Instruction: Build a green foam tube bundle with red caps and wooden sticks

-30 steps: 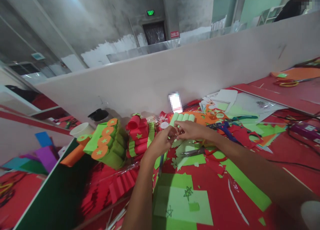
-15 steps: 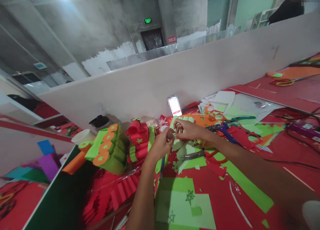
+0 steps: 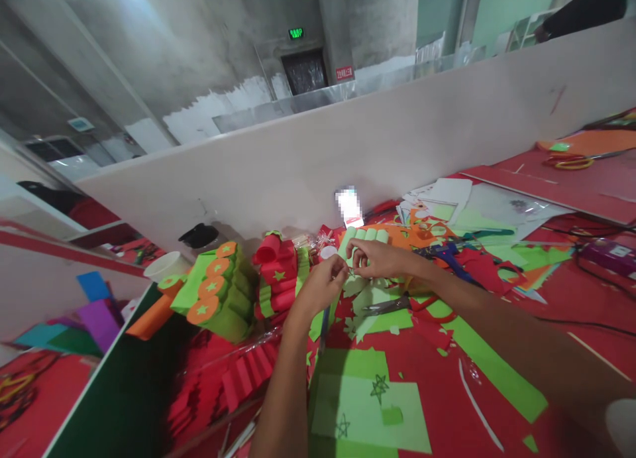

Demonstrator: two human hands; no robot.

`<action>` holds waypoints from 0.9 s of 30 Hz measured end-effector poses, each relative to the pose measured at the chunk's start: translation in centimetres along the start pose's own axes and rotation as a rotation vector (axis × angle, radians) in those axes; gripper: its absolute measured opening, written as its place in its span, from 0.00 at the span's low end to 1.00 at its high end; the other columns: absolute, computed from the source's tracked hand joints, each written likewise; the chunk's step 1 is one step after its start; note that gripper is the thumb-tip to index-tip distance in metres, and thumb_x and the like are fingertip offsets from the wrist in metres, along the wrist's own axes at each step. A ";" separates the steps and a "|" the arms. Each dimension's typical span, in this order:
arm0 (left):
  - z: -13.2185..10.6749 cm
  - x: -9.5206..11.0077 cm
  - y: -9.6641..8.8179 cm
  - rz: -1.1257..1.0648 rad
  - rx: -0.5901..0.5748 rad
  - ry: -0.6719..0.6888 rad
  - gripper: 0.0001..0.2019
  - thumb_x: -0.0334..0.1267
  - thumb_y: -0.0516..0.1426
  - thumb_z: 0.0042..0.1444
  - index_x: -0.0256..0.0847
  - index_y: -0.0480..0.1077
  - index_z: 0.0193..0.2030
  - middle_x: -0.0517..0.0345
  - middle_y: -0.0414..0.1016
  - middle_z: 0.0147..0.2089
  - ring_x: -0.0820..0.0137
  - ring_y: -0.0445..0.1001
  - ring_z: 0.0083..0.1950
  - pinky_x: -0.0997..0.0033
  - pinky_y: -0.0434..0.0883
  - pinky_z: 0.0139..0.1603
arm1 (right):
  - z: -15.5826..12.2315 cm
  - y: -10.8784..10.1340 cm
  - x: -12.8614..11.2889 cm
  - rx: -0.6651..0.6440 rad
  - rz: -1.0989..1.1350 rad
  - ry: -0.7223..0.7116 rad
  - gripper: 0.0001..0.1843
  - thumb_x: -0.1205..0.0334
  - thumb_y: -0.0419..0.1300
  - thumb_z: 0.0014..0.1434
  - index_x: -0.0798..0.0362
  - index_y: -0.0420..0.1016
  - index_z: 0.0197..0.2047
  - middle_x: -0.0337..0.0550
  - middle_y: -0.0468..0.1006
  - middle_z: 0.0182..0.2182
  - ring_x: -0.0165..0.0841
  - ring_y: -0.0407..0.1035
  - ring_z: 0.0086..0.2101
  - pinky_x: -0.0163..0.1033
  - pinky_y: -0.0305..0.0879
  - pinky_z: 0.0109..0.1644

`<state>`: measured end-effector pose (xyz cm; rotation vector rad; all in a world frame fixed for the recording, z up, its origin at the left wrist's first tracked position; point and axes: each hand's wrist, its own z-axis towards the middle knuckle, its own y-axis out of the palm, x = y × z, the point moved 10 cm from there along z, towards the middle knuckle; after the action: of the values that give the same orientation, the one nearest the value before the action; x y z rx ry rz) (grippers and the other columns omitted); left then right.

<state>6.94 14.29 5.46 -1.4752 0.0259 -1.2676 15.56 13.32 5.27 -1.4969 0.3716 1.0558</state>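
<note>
From where I stand, the person's two hands come together above the crowded red table (image 3: 444, 405), with only a narrow gap between them. The left hand (image 3: 322, 279) has its fingers bent and drawn close; the right hand (image 3: 373, 258) is curled also, with its fingertips turned toward those of the left. What is at the fingertips is too small to make out, so I cannot tell whether either hand holds something. The pale green rolls (image 3: 368, 234), joined in a row, lie just beyond the right hand, which partly hides them; whether the fingers touch them, I cannot tell. On the near side of this hand, the scissors (image 3: 390, 305) lie on green paper (image 3: 385, 322), with blades pointing to the left. Left of the left hand is a red bundle of rolls (image 3: 288, 270), and farther left a green bundle (image 3: 223, 305) with orange ends. Nearer to the body, a pale green sheet (image 3: 368, 425) carries two drawn stars.
</note>
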 end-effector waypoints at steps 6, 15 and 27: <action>0.0 -0.7 0.3 0.021 -0.027 -0.024 0.09 0.41 0.49 0.59 0.39 0.65 0.33 0.60 0.69 0.28 0.72 0.66 0.29 0.74 0.61 0.29 | -0.1 -0.5 -0.1 0.030 0.029 -0.017 0.15 0.72 0.55 0.51 0.51 0.60 0.42 0.36 0.71 0.29 0.28 0.68 0.26 0.32 0.62 0.26; 0.0 0.2 0.8 -0.013 -0.080 -0.006 0.11 0.42 0.49 0.59 0.38 0.67 0.36 0.58 0.71 0.31 0.72 0.67 0.30 0.74 0.62 0.30 | -0.4 -0.2 -0.3 -0.013 0.021 -0.036 0.16 0.67 0.58 0.53 0.51 0.60 0.44 0.36 0.72 0.29 0.28 0.67 0.26 0.32 0.61 0.27; -0.3 0.1 1.2 0.015 -0.103 0.048 0.07 0.37 0.50 0.57 0.38 0.67 0.33 0.60 0.69 0.28 0.72 0.66 0.30 0.75 0.62 0.31 | 0.0 0.1 -0.1 -0.025 0.038 -0.086 0.16 0.70 0.57 0.52 0.51 0.59 0.44 0.36 0.72 0.29 0.28 0.66 0.27 0.32 0.62 0.29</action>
<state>7.53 13.59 4.62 -1.5294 0.1349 -1.3056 15.43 13.25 5.29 -1.4660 0.3290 1.1549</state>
